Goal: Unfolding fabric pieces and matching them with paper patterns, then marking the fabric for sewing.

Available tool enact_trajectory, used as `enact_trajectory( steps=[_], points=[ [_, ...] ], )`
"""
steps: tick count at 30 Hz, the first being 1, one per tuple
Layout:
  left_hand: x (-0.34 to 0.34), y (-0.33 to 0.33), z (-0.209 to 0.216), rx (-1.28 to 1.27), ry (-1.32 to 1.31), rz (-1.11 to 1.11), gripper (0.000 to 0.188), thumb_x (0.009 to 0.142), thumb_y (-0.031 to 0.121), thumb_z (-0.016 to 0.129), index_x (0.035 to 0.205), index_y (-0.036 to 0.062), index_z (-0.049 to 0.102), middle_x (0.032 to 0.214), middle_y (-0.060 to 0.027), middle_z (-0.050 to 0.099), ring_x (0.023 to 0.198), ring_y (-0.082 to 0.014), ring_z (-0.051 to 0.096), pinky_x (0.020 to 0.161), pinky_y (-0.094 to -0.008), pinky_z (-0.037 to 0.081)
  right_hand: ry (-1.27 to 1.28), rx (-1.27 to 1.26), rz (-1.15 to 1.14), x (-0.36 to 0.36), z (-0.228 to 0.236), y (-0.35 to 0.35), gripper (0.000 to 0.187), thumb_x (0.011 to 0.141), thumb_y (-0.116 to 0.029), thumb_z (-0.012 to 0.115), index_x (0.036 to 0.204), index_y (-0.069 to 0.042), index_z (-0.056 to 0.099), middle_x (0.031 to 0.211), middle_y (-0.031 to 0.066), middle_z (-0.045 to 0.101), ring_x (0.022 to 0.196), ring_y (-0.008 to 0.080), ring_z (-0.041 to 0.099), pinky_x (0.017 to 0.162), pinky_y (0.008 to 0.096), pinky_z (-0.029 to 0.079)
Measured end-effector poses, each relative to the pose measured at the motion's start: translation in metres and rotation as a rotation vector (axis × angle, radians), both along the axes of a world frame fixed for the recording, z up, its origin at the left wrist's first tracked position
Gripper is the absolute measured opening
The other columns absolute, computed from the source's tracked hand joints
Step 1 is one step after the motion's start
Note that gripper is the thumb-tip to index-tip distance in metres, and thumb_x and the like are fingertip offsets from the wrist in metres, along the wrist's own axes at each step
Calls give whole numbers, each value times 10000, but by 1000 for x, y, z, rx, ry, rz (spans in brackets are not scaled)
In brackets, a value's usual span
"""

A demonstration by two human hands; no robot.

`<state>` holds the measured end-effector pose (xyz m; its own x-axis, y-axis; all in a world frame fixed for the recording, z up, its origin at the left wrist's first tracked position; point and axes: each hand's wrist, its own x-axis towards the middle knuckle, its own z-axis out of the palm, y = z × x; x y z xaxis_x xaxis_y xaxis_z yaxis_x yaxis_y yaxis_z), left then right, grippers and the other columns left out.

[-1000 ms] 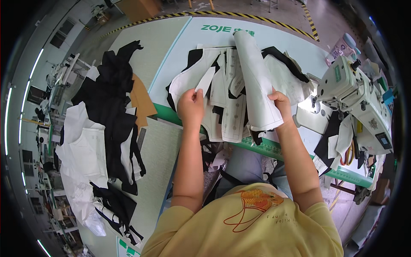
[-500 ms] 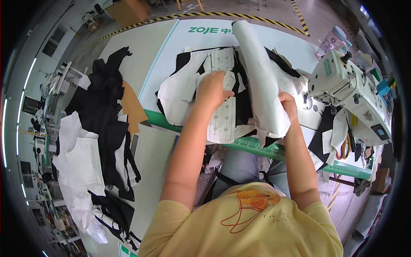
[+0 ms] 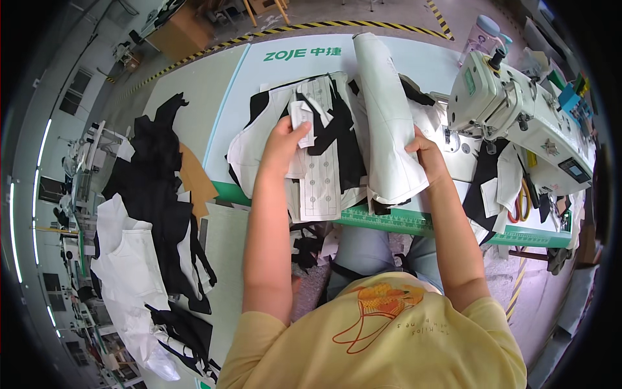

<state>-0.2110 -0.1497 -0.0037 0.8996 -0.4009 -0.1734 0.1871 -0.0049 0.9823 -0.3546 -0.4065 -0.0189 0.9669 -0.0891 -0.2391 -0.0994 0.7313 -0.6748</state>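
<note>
My left hand (image 3: pixel 282 145) is closed on a small white cut piece (image 3: pixel 301 125) with printed marks, thumb on top. Under it lies a long white strip (image 3: pixel 320 188) with two rows of round marks, over black fabric pieces (image 3: pixel 350 165). A larger white cut piece (image 3: pixel 249 152) backed with black is at the left of that pile. My right hand (image 3: pixel 427 157) grips the lower right edge of a white roll (image 3: pixel 391 120) with thin lines on it. The roll leans away from me across the pile's right side.
A white sewing machine (image 3: pixel 518 107) stands at the right, with scissors (image 3: pixel 520 204) and black and white scraps nearby. Black garment pieces (image 3: pixel 152 159) and white pieces (image 3: pixel 126 253) heap at the left. A green ruler strip (image 3: pixel 389 221) edges the table; a bottle (image 3: pixel 481 35) stands behind.
My left hand has drawn left, and the small white piece now shows in its grip with black fabric uncovered beside it. My right hand still holds the roll. The whole view has shifted slightly.
</note>
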Motion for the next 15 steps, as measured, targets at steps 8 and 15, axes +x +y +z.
enact_trajectory(
  steps=[8, 15],
  points=[
    [-2, 11, 15, -216, 100, 66, 310, 874, 174, 633, 1135, 32, 544, 1010, -57, 613, 868, -186, 622, 770, -347, 501, -16, -3, -23, -3, 0, -4, 739, 592, -7, 444, 1330, -20, 407, 1186, 177, 552, 1029, 301, 585, 914, 384, 495],
    [-2, -27, -18, 870, -900, -99, 420, 688, 208, 751, 1008, -30, 620, 1282, -131, 522, 1122, -311, 526, 912, -368, 446, -35, -2, -12, -2, -1, -5, 745, 596, 0, 441, 1339, -22, 403, 1184, 180, 553, 1017, 296, 591, 906, 376, 496]
  ],
)
